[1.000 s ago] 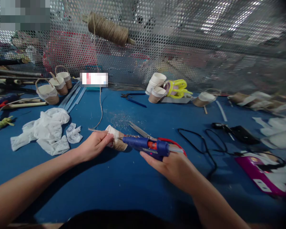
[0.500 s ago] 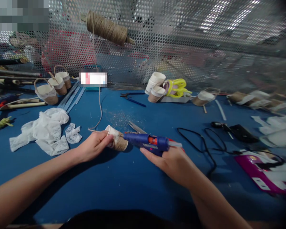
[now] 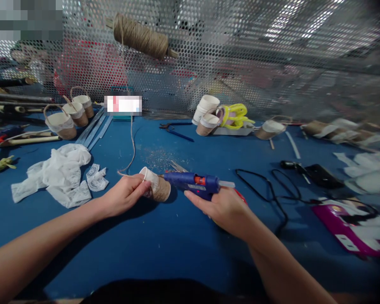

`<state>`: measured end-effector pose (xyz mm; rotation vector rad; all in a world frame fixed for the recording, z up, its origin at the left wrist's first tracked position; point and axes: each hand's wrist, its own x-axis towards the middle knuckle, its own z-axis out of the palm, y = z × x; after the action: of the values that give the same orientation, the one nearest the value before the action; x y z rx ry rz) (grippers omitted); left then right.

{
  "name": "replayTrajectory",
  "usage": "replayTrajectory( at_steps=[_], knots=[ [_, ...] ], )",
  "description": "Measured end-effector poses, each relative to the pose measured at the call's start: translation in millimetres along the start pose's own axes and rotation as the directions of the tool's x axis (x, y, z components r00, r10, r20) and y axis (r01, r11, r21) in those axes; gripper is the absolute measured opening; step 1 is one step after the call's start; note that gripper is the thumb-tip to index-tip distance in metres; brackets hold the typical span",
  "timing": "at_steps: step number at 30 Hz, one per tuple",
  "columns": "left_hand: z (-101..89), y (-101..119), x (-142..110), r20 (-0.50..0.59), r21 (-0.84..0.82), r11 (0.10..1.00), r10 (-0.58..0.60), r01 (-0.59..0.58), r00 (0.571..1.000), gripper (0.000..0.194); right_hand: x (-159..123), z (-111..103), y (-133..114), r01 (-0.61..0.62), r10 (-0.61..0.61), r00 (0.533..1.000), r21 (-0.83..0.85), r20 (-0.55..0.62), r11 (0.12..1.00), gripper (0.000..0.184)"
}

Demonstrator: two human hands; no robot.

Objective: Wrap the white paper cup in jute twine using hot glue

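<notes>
My left hand (image 3: 126,193) grips a small paper cup (image 3: 161,190) by its white rim end, the cup tipped on its side. Brown twine-like wrap covers its lower part, with white lace above. Jute twine (image 3: 133,147) runs down from a spool (image 3: 141,36) to beside my left fingers. In my right hand (image 3: 224,207) is a blue glue gun (image 3: 193,182), a clear glue stick poking from its back. Its nozzle meets or nearly meets the cup's side. Scissors (image 3: 178,166) lie partly hidden behind the gun.
White lace (image 3: 58,173) lies at left. Several cups with handles (image 3: 61,123) stand behind it. Pliers (image 3: 177,131), stacked white cups (image 3: 206,107) and a yellow tape-like roll (image 3: 236,116) sit at the back. A black cord (image 3: 269,185) and purple power strip (image 3: 335,228) occupy the right.
The glue gun has shifted slightly left and up along the cup, its nozzle now farther over the cup's upper side. My left hand and the cup have hardly moved.
</notes>
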<state>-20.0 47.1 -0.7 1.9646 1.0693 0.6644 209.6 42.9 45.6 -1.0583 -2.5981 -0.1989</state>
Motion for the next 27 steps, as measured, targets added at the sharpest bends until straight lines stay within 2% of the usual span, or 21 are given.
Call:
replayTrajectory(
  at_steps=[6,9,12,14,16,18,20,23,27],
  knots=[
    [-0.1,-2.1,0.0,0.001,0.000,1.000,-0.022,0.022,1.000,0.036,-15.0,0.9,4.4,0.234,-0.244,0.970,-0.277,-0.002,0.932,0.034],
    [-0.1,-1.5,0.3,0.006,0.003,1.000,-0.027,0.027,1.000,0.038,-18.6,-2.0,4.3,0.254,-0.265,0.964,-0.315,0.010,0.914,0.035],
    [-0.1,-0.4,1.0,0.009,0.004,0.999,-0.038,0.038,0.999,0.038,-17.0,-5.1,0.3,0.242,-0.246,0.969,-0.247,0.014,0.938,0.032],
    [-0.3,0.1,1.6,-0.005,0.011,0.998,-0.068,0.068,0.998,0.038,-13.6,-7.4,-4.3,0.165,-0.164,0.986,-0.125,0.015,0.978,0.029],
    [-0.5,0.2,2.3,-0.019,0.006,0.995,-0.100,0.100,0.995,0.038,-9.4,-10.3,-9.5,0.021,-0.022,0.999,0.031,0.027,0.999,0.028],
    [-0.6,0.0,2.7,-0.027,-0.012,0.993,-0.118,0.118,0.993,0.038,-5.7,-13.5,-13.9,-0.107,0.098,0.993,0.172,0.060,0.979,0.027],
    [-0.4,-0.5,2.7,-0.032,-0.028,0.991,-0.129,0.128,0.991,0.038,-4.0,-16.0,-16.8,-0.176,0.154,0.983,0.268,0.102,0.947,0.024],
    [0.4,-1.1,2.1,-0.036,-0.044,0.987,-0.157,0.156,0.987,0.039,-6.2,-16.1,-18.5,-0.260,0.214,0.962,0.336,0.169,0.905,0.019],
    [1.5,-1.8,1.9,-0.017,-0.074,0.984,-0.164,0.162,0.986,0.040,-10.8,-12.2,-19.5,-0.338,0.279,0.936,0.324,0.214,0.884,0.018]
  ],
)
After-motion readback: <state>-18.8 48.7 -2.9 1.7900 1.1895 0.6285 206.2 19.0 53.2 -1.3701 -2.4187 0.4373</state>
